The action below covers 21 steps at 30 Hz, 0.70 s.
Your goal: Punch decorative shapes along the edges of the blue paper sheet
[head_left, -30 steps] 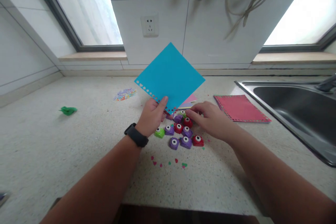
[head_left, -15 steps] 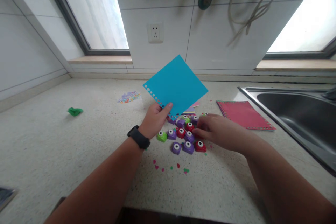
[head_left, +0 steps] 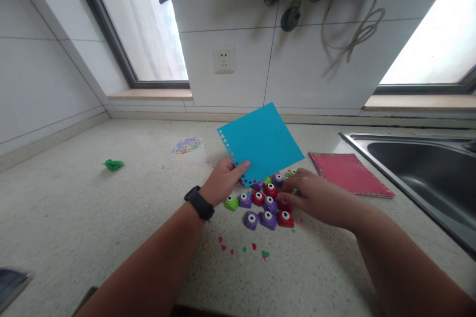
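Observation:
My left hand [head_left: 223, 182], with a black band on the wrist, holds a square blue paper [head_left: 262, 143] by its lower corner; small shapes are punched along the paper's left edges. Under it on the counter lies a cluster of several small paper punches [head_left: 264, 203] in purple, red and green. My right hand [head_left: 316, 195] rests on the right side of that cluster, fingers curled over a red punch; whether it grips one is hidden.
A red punched sheet [head_left: 349, 173] lies right of the punches, beside a steel sink [head_left: 420, 168]. Paper confetti [head_left: 243, 248] dots the counter near me. A pile of coloured scraps [head_left: 186, 145] and a green scrap [head_left: 113, 164] lie to the left. Utensils hang on the wall.
The blue paper has come lower and flatter, closer to the punches. My right hand has slid left onto the punch cluster. The camera has tilted up.

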Motion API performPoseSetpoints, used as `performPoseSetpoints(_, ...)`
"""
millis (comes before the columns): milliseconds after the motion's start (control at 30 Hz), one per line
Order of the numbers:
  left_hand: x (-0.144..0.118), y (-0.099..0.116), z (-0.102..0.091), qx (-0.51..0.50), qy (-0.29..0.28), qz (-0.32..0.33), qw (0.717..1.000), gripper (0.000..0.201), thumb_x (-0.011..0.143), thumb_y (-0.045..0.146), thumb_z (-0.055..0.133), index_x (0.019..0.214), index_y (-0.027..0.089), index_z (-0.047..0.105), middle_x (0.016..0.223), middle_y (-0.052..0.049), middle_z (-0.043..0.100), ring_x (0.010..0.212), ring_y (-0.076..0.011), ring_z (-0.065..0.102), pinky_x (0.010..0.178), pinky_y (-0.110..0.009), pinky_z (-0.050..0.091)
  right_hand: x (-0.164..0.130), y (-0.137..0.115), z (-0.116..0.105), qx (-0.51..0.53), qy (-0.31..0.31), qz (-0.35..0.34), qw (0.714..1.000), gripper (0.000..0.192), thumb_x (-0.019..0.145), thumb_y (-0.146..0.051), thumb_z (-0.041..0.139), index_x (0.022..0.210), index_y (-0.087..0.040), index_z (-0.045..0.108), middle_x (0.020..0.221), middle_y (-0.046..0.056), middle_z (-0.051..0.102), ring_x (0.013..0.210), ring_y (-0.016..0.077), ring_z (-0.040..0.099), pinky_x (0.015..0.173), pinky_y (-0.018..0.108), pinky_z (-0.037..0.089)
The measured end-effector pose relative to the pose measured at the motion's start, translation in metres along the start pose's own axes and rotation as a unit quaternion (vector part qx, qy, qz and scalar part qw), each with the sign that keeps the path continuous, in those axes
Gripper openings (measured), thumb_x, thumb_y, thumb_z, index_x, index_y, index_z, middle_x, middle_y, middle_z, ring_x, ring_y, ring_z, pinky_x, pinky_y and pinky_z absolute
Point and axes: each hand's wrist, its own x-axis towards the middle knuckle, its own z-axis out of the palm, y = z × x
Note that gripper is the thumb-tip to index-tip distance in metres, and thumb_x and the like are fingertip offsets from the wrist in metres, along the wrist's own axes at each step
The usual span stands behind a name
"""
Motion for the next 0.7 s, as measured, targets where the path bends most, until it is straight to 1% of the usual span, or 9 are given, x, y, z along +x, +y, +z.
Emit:
performPoseSetpoints(67, 0.0, 0.001, 0.001, 0.005, -0.002, -0.001, 1.0, 0.041, 0.089, 0.052, 0.063, 0.074, 0.015, 0.054, 0.063, 0.004, 0.05, 0.053, -0.0072, 0.04, 0.052, -0.021, 0.034, 0.001, 0.0, -0.002, 0.062, 0.036, 0.023, 0.997, 0.038, 0.098, -0.049, 0.049, 0.093, -0.021, 0.075, 0.092, 0.01, 0.069, 0.09, 0.0252, 0.061, 0.08, 0.039, 0.044)
performPoseSetpoints(133, -0.001, 0.003, 0.002, 0.001, -0.007, -0.004, 1.0, 0.041, 0.088, 0.052, 0.063, 0.073, 0.015, 0.054, 0.062, 0.003, 0.05, 0.052, -0.0072, 0.04, 0.052, -0.022, 0.034, 0.003, -0.002, -0.002, 0.17, 0.061, 0.039, 0.983, 0.041, 0.097, -0.052, 0.049, 0.098, -0.02, 0.074, 0.096, 0.01, 0.071, 0.09, 0.0238, 0.062, 0.079, 0.038, 0.046)
performPoseSetpoints(200, -0.002, 0.004, 0.002, 0.002, -0.016, -0.018, 1.0, 0.041, 0.088, 0.053, 0.063, 0.074, 0.015, 0.056, 0.063, 0.002, 0.052, 0.052, -0.0079, 0.043, 0.052, -0.022, 0.035, 0.006, -0.005, -0.002, 0.281, 0.095, 0.061, 0.953, 0.045, 0.095, -0.056, 0.05, 0.093, -0.017, 0.072, 0.091, 0.01, 0.071, 0.083, 0.0215, 0.063, 0.074, 0.035, 0.048)
performPoseSetpoints(267, -0.003, 0.004, 0.002, 0.012, -0.03, -0.036, 0.999, 0.042, 0.088, 0.054, 0.063, 0.075, 0.015, 0.057, 0.064, 0.001, 0.055, 0.054, -0.0088, 0.046, 0.053, -0.023, 0.037, 0.009, -0.009, 0.0, 0.349, 0.149, 0.092, 0.921, 0.048, 0.092, -0.059, 0.052, 0.082, -0.015, 0.069, 0.08, 0.009, 0.068, 0.071, 0.0184, 0.06, 0.065, 0.033, 0.046)
performPoseSetpoints(333, -0.004, 0.004, 0.002, 0.023, -0.046, -0.05, 0.997, 0.043, 0.087, 0.055, 0.063, 0.075, 0.014, 0.058, 0.065, -0.001, 0.057, 0.055, -0.0094, 0.048, 0.053, -0.023, 0.036, 0.011, -0.012, 0.002, 0.374, 0.194, 0.117, 0.899, 0.049, 0.09, -0.06, 0.055, 0.075, -0.015, 0.066, 0.069, 0.006, 0.063, 0.06, 0.0151, 0.054, 0.056, 0.03, 0.042)
performPoseSetpoints(433, -0.005, 0.004, 0.0, 0.053, -0.053, -0.073, 0.995, 0.047, 0.085, 0.058, 0.062, 0.071, 0.013, 0.06, 0.064, -0.002, 0.059, 0.054, -0.0097, 0.049, 0.052, -0.023, 0.035, 0.011, -0.015, 0.004, 0.381, 0.222, 0.121, 0.889, 0.048, 0.088, -0.06, 0.057, 0.071, -0.015, 0.064, 0.063, 0.004, 0.057, 0.055, 0.013, 0.049, 0.052, 0.028, 0.038)
performPoseSetpoints(533, -0.005, 0.005, -0.001, 0.102, -0.038, -0.088, 0.99, 0.05, 0.087, 0.06, 0.06, 0.068, 0.013, 0.063, 0.06, -0.003, 0.059, 0.052, -0.0099, 0.048, 0.051, -0.024, 0.034, 0.011, -0.015, 0.005, 0.381, 0.226, 0.109, 0.89, 0.048, 0.089, -0.059, 0.058, 0.069, -0.016, 0.064, 0.061, 0.002, 0.055, 0.054, 0.0122, 0.046, 0.053, 0.029, 0.037)
performPoseSetpoints(633, -0.003, 0.005, -0.003, 0.123, -0.027, -0.073, 0.989, 0.05, 0.089, 0.059, 0.057, 0.069, 0.014, 0.063, 0.059, -0.001, 0.057, 0.052, -0.0098, 0.046, 0.051, -0.024, 0.033, 0.014, -0.011, 0.008, 0.382, 0.233, 0.101, 0.888, 0.047, 0.09, -0.057, 0.057, 0.07, -0.016, 0.063, 0.063, 0.002, 0.056, 0.057, 0.0128, 0.047, 0.056, 0.03, 0.037)
performPoseSetpoints(700, -0.001, 0.004, -0.005, 0.129, -0.022, -0.061, 0.99, 0.049, 0.09, 0.058, 0.056, 0.07, 0.014, 0.063, 0.061, -0.001, 0.057, 0.053, -0.0101, 0.047, 0.053, -0.024, 0.034, 0.016, -0.005, 0.01, 0.39, 0.244, 0.09, 0.883, 0.045, 0.094, -0.055, 0.052, 0.071, -0.017, 0.063, 0.066, 0.003, 0.059, 0.06, 0.014, 0.05, 0.06, 0.031, 0.039)
